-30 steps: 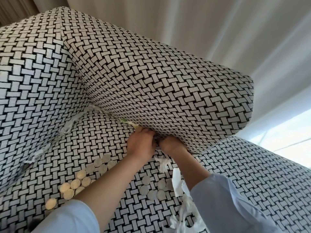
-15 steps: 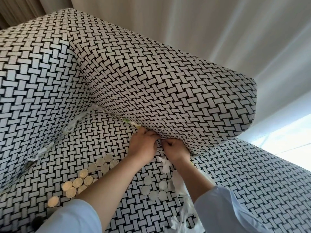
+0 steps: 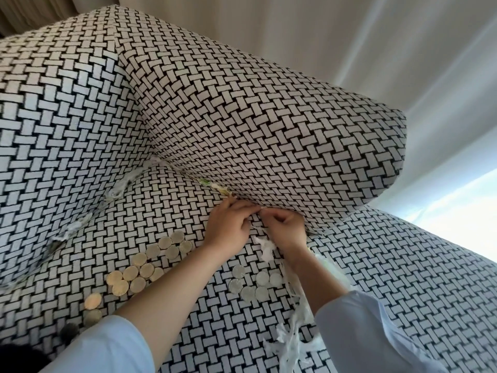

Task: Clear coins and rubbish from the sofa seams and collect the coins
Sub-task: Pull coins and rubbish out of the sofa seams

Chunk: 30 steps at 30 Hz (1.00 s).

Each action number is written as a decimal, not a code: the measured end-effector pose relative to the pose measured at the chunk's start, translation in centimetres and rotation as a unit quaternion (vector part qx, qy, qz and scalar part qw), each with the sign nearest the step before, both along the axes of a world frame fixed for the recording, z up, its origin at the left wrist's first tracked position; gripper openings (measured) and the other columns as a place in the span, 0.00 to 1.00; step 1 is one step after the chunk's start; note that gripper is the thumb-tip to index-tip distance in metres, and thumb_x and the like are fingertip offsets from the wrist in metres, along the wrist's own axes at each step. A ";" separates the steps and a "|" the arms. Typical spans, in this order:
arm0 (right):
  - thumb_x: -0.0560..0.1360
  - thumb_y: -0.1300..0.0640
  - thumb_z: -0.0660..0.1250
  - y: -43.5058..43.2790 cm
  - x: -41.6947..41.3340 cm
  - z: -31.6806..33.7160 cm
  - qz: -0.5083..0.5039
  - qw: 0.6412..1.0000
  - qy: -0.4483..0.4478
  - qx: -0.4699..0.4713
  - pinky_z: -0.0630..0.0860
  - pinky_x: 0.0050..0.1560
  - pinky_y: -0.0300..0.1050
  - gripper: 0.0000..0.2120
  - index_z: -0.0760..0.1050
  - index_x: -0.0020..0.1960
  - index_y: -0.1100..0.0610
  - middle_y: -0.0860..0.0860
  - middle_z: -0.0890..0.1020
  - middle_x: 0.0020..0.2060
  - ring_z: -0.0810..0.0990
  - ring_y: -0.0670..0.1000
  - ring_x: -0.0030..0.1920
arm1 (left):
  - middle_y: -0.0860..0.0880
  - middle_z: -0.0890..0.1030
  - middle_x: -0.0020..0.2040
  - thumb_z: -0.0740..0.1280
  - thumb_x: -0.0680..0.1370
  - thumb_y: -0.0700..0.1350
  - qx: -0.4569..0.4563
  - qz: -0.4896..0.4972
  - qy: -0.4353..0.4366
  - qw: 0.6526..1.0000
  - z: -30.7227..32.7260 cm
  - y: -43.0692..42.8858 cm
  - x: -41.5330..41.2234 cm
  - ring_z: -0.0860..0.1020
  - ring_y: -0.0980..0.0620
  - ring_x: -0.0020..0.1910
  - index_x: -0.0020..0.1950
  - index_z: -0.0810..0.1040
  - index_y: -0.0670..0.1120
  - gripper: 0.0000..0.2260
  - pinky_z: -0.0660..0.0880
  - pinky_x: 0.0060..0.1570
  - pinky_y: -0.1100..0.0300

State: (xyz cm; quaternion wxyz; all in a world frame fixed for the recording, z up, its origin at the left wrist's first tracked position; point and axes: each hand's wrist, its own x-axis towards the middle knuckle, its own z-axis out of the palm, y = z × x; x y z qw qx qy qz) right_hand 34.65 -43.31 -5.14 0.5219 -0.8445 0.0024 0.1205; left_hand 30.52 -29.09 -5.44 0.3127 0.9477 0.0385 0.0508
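Both hands work at the seam under the sofa's back cushion (image 3: pixel 269 135). My left hand (image 3: pixel 228 227) has its fingers curled, the tips meeting those of my right hand (image 3: pixel 286 228) at the seam. Together they pinch a white paper scrap (image 3: pixel 265 244) that hangs down below my right hand. Several gold coins (image 3: pixel 139 270) lie grouped on the seat (image 3: pixel 166 211) left of my left forearm. A group of silver coins (image 3: pixel 252 285) lies between my forearms. A green and yellow wrapper (image 3: pixel 215 185) sticks out of the seam left of my hands.
White paper shreds (image 3: pixel 295 335) lie piled on the seat beside my right sleeve. More white shreds (image 3: pixel 121 184) poke out of the seam along the armrest (image 3: pixel 53 130) at the left. A pale curtain (image 3: pixel 376 49) hangs behind the sofa.
Both hands have drawn back a little out of the seam toward me. More of the white paper scrap shows below my right hand. The coins have not moved.
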 end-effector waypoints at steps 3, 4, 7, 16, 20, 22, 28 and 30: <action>0.74 0.52 0.70 -0.7 -0.7 0.9 0.029 0.999 -0.014 0.025 0.66 0.28 0.40 0.07 0.84 0.41 0.42 0.46 0.82 0.27 0.69 0.44 0.24 | 0.57 0.76 0.67 0.62 0.78 0.38 -0.013 -0.023 0.009 1.000 0.3 0.1 -0.9 0.66 0.51 0.69 0.68 0.76 0.54 0.20 0.59 0.67 0.53; 0.74 0.53 0.70 -0.8 -0.9 1.0 0.041 0.999 -0.015 0.022 0.67 0.28 0.40 0.07 0.85 0.41 0.43 0.47 0.82 0.28 0.70 0.44 0.24 | 0.57 0.75 0.67 0.62 0.78 0.38 -0.014 -0.035 0.016 0.999 0.4 0.2 -1.2 0.65 0.52 0.70 0.68 0.75 0.54 0.21 0.57 0.67 0.54; 0.74 0.54 0.71 -1.2 -1.7 1.6 0.058 0.998 -0.024 0.007 0.68 0.28 0.39 0.06 0.85 0.40 0.45 0.48 0.83 0.29 0.70 0.44 0.25 | 0.56 0.75 0.67 0.61 0.78 0.36 -0.040 -0.047 0.029 0.998 1.1 0.4 -1.8 0.66 0.54 0.70 0.66 0.77 0.54 0.21 0.57 0.71 0.53; 0.66 0.56 0.66 -1.2 -4.7 4.6 0.193 0.981 0.020 -0.011 0.80 0.50 0.60 0.08 0.83 0.34 0.55 0.52 0.85 0.33 0.84 0.60 0.42 | 0.66 0.81 0.39 0.61 0.74 0.35 -0.115 -0.002 0.083 0.990 3.4 0.8 -4.7 0.78 0.64 0.43 0.36 0.82 0.56 0.18 0.77 0.49 0.58; 0.70 0.59 0.62 -0.7 -4.5 5.6 0.136 0.985 0.050 0.095 0.82 0.38 0.49 0.10 0.82 0.39 0.56 0.57 0.84 0.30 0.84 0.56 0.34 | 0.63 0.81 0.34 0.60 0.73 0.36 -0.132 0.027 0.080 0.988 3.7 0.9 -4.8 0.78 0.64 0.36 0.34 0.80 0.56 0.18 0.76 0.38 0.60; 0.74 0.59 0.63 -0.7 -3.9 5.3 0.070 0.997 -0.003 0.045 0.80 0.38 0.47 0.09 0.82 0.42 0.53 0.52 0.85 0.32 0.83 0.55 0.34 | 0.64 0.81 0.34 0.59 0.73 0.35 -0.137 0.051 0.064 0.987 3.6 0.9 -4.7 0.78 0.64 0.35 0.32 0.79 0.57 0.19 0.74 0.35 0.62; 0.76 0.50 0.58 -0.9 -2.0 3.5 0.123 0.963 -0.012 -0.240 0.68 0.33 0.42 0.07 0.75 0.48 0.48 0.49 0.79 0.35 0.78 0.53 0.36 | 0.59 0.81 0.50 0.64 0.76 0.35 -0.095 0.063 -0.016 0.993 2.6 0.9 -3.7 0.76 0.59 0.52 0.48 0.83 0.55 0.15 0.74 0.54 0.60; 0.76 0.50 0.57 -0.7 -1.2 3.0 0.142 0.964 0.040 -0.220 0.67 0.35 0.43 0.08 0.74 0.49 0.48 0.49 0.79 0.36 0.77 0.54 0.39 | 0.55 0.80 0.58 0.64 0.76 0.36 -0.062 0.058 -0.020 0.996 2.1 0.7 -3.2 0.74 0.55 0.59 0.58 0.82 0.52 0.16 0.69 0.62 0.59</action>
